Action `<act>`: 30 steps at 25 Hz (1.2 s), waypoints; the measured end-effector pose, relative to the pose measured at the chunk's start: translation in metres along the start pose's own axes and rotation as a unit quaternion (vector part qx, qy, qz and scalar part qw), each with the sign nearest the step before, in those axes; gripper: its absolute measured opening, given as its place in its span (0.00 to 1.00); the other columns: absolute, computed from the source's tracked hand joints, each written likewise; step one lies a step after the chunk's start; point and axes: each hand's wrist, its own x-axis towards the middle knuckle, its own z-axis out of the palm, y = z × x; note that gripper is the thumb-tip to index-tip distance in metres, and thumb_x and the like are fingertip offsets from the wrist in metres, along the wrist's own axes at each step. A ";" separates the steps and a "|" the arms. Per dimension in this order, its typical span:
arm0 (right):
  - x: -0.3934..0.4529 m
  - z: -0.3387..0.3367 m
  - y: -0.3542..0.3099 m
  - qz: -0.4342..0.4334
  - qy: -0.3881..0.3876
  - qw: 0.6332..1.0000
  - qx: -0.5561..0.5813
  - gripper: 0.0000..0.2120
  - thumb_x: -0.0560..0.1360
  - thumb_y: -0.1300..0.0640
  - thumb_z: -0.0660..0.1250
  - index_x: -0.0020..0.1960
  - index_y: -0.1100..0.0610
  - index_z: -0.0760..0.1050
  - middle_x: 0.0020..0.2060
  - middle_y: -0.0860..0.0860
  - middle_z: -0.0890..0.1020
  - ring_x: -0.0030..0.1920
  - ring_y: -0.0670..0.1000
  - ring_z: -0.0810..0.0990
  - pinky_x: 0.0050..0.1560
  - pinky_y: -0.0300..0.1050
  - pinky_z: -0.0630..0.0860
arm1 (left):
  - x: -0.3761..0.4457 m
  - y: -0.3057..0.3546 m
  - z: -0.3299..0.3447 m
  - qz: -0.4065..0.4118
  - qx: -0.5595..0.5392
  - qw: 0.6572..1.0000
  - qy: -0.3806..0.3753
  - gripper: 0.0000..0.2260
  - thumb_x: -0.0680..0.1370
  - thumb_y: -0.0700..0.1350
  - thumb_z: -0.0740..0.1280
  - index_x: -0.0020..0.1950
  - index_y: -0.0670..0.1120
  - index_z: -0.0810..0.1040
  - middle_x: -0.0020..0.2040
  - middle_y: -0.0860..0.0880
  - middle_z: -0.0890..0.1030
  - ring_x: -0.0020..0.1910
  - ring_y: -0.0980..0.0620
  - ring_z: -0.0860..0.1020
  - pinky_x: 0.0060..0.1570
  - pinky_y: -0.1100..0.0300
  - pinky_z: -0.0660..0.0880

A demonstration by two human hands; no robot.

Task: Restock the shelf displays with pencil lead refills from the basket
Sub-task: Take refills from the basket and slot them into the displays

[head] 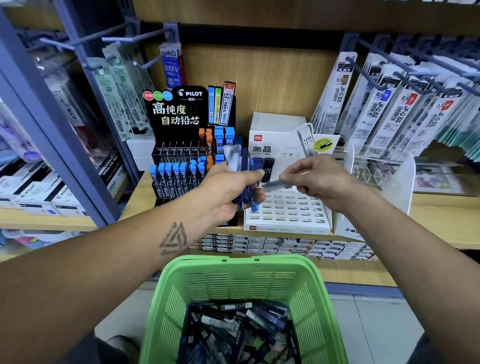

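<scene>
Right grip point(315, 178) above white display point(287, 213)

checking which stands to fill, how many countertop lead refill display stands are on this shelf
2. The black Pilot display stands left of centre, partly stocked. The white Deli display sits beside it on the right, behind the hands, its slots mostly empty. Others may be hidden.

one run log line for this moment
left hand: grips refill bundle | right hand: pinches one refill | white display tray: mostly empty | green basket: stocked
</scene>
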 end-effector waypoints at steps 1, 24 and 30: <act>0.003 0.000 0.003 -0.033 0.031 0.995 -0.085 0.07 0.69 0.58 0.80 0.44 0.57 0.83 0.39 0.53 0.83 0.31 0.48 0.77 0.30 0.41 0.75 | 0.000 0.002 -0.001 0.001 0.003 1.000 0.001 0.15 0.75 0.34 0.73 0.60 0.35 0.75 0.35 0.42 0.77 0.27 0.47 0.78 0.28 0.56 0.79; 0.037 0.021 0.011 -0.267 0.117 0.912 -0.290 0.05 0.78 0.65 0.65 0.47 0.56 0.74 0.37 0.55 0.81 0.40 0.55 0.79 0.41 0.51 0.77 | 0.006 -0.004 -0.004 -0.029 0.012 0.999 -0.023 0.20 0.75 0.33 0.72 0.65 0.33 0.73 0.37 0.41 0.76 0.27 0.48 0.77 0.30 0.55 0.81; 0.048 0.023 0.024 -0.304 0.217 0.818 -0.437 0.07 0.76 0.65 0.67 0.52 0.58 0.81 0.43 0.55 0.80 0.44 0.61 0.78 0.38 0.49 0.75 | 0.000 -0.003 -0.003 -0.035 -0.004 0.998 -0.046 0.10 0.76 0.31 0.71 0.56 0.35 0.75 0.31 0.42 0.79 0.28 0.47 0.78 0.29 0.56 0.81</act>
